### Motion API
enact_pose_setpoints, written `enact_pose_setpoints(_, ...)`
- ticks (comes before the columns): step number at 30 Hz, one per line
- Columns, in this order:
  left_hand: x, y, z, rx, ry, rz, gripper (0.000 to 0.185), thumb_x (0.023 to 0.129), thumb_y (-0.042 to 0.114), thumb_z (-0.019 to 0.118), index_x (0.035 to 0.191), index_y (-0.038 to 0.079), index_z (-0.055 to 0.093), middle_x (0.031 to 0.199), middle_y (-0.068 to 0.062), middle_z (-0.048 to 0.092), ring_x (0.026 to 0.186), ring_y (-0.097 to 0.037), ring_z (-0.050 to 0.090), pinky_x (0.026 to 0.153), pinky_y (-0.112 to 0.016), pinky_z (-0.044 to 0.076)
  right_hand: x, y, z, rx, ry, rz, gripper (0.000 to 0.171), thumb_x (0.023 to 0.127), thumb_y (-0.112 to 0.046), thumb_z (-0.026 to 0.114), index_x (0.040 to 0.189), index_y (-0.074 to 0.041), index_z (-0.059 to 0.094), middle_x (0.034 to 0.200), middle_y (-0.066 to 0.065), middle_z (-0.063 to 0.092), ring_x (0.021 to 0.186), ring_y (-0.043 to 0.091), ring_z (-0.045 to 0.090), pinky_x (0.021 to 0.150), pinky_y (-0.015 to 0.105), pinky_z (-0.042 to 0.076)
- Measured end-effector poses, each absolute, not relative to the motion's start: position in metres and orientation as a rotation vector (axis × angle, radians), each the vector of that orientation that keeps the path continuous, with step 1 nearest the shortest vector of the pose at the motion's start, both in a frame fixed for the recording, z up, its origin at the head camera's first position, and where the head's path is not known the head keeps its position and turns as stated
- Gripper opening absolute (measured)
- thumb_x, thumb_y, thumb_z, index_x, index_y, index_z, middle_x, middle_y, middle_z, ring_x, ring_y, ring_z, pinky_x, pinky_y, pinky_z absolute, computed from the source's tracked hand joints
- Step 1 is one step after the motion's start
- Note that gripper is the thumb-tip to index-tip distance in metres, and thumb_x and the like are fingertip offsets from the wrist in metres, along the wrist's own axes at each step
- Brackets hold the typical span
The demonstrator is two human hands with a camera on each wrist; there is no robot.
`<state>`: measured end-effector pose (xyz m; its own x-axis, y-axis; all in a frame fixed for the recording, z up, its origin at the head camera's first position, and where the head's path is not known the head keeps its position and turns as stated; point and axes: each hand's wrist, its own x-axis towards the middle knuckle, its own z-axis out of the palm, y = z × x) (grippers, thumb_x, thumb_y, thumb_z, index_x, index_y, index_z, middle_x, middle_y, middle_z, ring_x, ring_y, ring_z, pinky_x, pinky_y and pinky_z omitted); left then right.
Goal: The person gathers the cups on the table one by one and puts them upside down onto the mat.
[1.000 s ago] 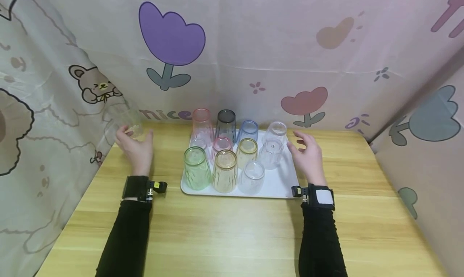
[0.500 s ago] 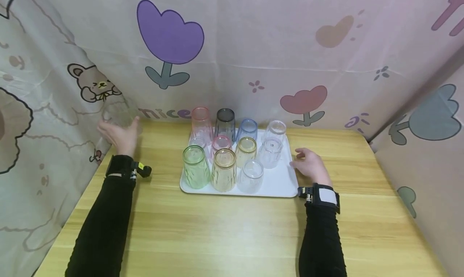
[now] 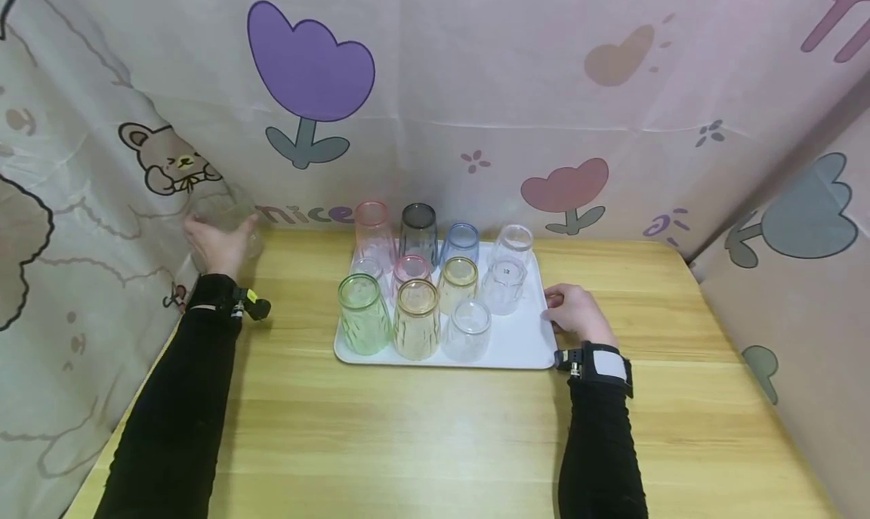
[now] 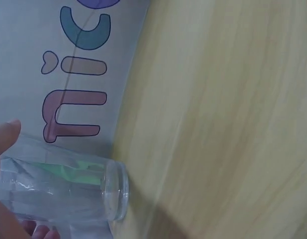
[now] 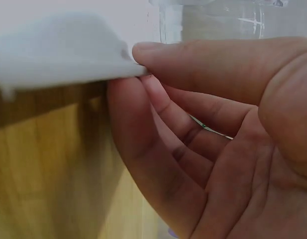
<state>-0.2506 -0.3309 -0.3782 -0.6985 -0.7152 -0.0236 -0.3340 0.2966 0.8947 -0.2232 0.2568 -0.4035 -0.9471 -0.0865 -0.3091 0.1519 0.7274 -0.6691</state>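
- A clear glass [image 3: 227, 224] is gripped by the left hand [image 3: 216, 245] at the far left corner of the tabletop [image 3: 435, 428], close against the printed curtain [image 3: 476, 88].
- In the left wrist view the clear glass [image 4: 63, 191] is seen with the thumb on one side and fingertips [image 4: 39, 230] on the other, its thick base lying just beside the tabletop [image 4: 228, 119]; whether the base touches the wood cannot be told.
- The word "nice" [image 4: 76, 74] is printed on the curtain right behind the glass.
- The right hand [image 3: 576, 313] is placed at the right edge of a white tray [image 3: 523, 338].
- In the right wrist view the tray edge [image 5: 58, 55] is pinched by the right hand [image 5: 213, 149], the thumb lying on top and the curled fingers [image 5: 168, 114] tucked beneath it.
- 11 cups are counted upside down on the tray, well apart from the held glass.
- In the back row a pink cup [image 3: 372, 228], a dark grey cup [image 3: 418, 232], a blue cup [image 3: 461, 243] and a clear cup [image 3: 513, 247] are lined up.
- At the front a green cup [image 3: 360, 315], an amber cup [image 3: 416, 319] and a clear cup [image 3: 467, 330] are set side by side.
- Black sleeves [image 3: 598, 458] and wrist straps are worn on both arms.
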Motion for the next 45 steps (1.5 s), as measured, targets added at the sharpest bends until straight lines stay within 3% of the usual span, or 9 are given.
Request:
enact_pose_setpoints(13, -0.241, -0.336, -0.376, 0.976, -2.242, -1.366, 0.108, 0.089, 0.058, 0.074, 0.164, 0.017, 0.008, 0.17, -0.012, 0.021, 0.154, -0.031, 0.025, 0.127, -0.041, 0.02, -0.223, 0.259, -0.405, 0.026, 2.599, -1.054, 0.049, 0.095, 0.002, 0.066, 0.141, 0.011, 0.052, 0.121, 0.026, 0.059, 0.094, 0.031, 0.064, 0.072, 0.032, 0.061)
enact_pose_setpoints(18, -0.238, -0.324, -0.377, 0.916, -2.156, -1.399, 0.107, 0.089, 0.054, 0.077, 0.164, 0.017, 0.011, 0.169, -0.01, 0.024, 0.155, -0.026, 0.025, 0.127, -0.034, 0.018, -0.224, 0.261, -0.404, 0.009, 2.6, -1.056, 0.049, 0.096, 0.002, 0.065, 0.141, 0.012, 0.051, 0.122, 0.028, 0.059, 0.095, 0.031, 0.066, 0.073, 0.033, 0.062)
enact_pose_setpoints(23, -0.229, -0.309, -0.371, 0.834, -2.028, -1.493, 0.102, 0.086, 0.05, 0.081, 0.161, 0.017, 0.02, 0.162, -0.009, 0.032, 0.148, -0.021, 0.033, 0.122, -0.028, 0.027, -0.226, 0.262, -0.405, -0.014, 2.602, -1.047, 0.049, 0.096, 0.002, 0.065, 0.141, 0.013, 0.05, 0.123, 0.029, 0.059, 0.095, 0.032, 0.066, 0.073, 0.033, 0.062)
enact_pose_setpoints(30, -0.211, -0.281, -0.35, 0.715, -1.793, -1.763, 0.093, 0.089, 0.044, 0.081, 0.155, 0.016, 0.022, 0.16, -0.007, 0.028, 0.147, -0.02, 0.03, 0.118, -0.022, 0.033, -0.225, 0.26, -0.403, -0.008, 2.591, -1.026, 0.05, 0.096, 0.001, 0.064, 0.143, 0.012, 0.049, 0.124, 0.028, 0.058, 0.096, 0.032, 0.065, 0.073, 0.033, 0.061)
enact_pose_setpoints(37, -0.19, -0.241, -0.331, 0.543, -1.407, -2.085, 0.073, 0.093, 0.025, 0.08, 0.146, 0.011, 0.032, 0.146, -0.006, 0.039, 0.133, -0.018, 0.045, 0.107, -0.034, 0.048, -0.223, 0.258, -0.401, -0.017, 2.581, -1.022, 0.051, 0.095, 0.003, 0.064, 0.142, 0.013, 0.049, 0.122, 0.028, 0.059, 0.096, 0.033, 0.065, 0.074, 0.035, 0.062)
enact_pose_setpoints(45, -0.167, -0.202, -0.322, 0.357, -1.235, -2.242, 0.045, 0.097, 0.026, 0.075, 0.126, 0.01, 0.045, 0.127, -0.005, 0.05, 0.118, -0.018, 0.052, 0.109, -0.045, 0.048, -0.223, 0.259, -0.398, -0.019, 2.58, -0.976, 0.052, 0.095, 0.002, 0.063, 0.144, 0.013, 0.048, 0.126, 0.03, 0.058, 0.097, 0.034, 0.065, 0.076, 0.036, 0.061)
